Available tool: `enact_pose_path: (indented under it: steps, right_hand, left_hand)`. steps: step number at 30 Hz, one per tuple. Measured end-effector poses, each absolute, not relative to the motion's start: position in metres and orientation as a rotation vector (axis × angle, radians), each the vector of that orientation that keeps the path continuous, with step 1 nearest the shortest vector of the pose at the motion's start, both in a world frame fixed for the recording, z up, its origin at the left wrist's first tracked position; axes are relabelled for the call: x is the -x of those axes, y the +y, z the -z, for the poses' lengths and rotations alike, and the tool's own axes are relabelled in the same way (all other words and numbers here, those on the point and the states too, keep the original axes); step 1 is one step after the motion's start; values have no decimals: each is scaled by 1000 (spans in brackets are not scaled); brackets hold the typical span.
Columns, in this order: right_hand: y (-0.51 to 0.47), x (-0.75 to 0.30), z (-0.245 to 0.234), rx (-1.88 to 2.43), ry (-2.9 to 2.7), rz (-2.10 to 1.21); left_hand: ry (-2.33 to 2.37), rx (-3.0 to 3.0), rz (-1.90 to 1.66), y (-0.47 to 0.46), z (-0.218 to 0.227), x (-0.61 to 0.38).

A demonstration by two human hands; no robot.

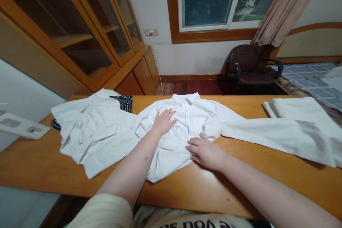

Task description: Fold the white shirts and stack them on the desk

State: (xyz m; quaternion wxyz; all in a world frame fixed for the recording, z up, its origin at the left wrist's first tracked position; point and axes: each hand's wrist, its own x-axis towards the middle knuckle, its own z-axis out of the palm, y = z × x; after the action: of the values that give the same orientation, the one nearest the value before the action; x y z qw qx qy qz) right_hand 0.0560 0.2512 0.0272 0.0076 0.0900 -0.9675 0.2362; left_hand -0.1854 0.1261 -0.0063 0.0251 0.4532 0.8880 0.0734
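A white button-up shirt (184,119) lies front up on the wooden table, its collar toward the far edge and one sleeve stretched out to the right. The lower part of the shirt is bunched and creased. My left hand (164,121) rests flat on the shirt's left front with the fingers spread. Near the lower right of the shirt front, my right hand (205,151) lies with its fingers stretched over the cloth. Neither hand grips anything that I can see. Left of the shirt is a crumpled heap of white clothing (93,124), touching or overlapping the shirt's left side.
A black-and-white striped cloth (125,103) shows behind the white heap. Folded white cloth (296,108) sits at the table's right end. A white plastic piece with slots (24,124) juts in at the left. Beyond the wooden table (187,188) stands a brown armchair (244,64).
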Motion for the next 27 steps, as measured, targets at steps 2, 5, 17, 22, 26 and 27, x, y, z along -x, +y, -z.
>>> enact_pose_path:
  steps: [2, 5, 17, 22, 26, 27]
  right_hand:
    - [263, -57, -21, -290, -2978, -827]
    - [275, -66, -20, -337, -2874, -998]
    - [334, -144, -26, 510, -2530, -1744]
    - [342, -168, -27, 567, -2647, -1734]
    - [340, -170, -27, 509, -2815, -1544]
    - [341, -169, -27, 496, -2823, -1472]
  left_hand:
    - [2743, -1388, -221, 127, 6, 185]
    - [2741, -1385, -221, 128, 6, 186]
    - [2814, -1272, -242, 139, 13, 193]
    - [2842, -1229, -274, 147, 16, 199]
    - [2848, -1205, -284, 153, 16, 206]
    - [2841, -1206, -283, 154, 16, 208]
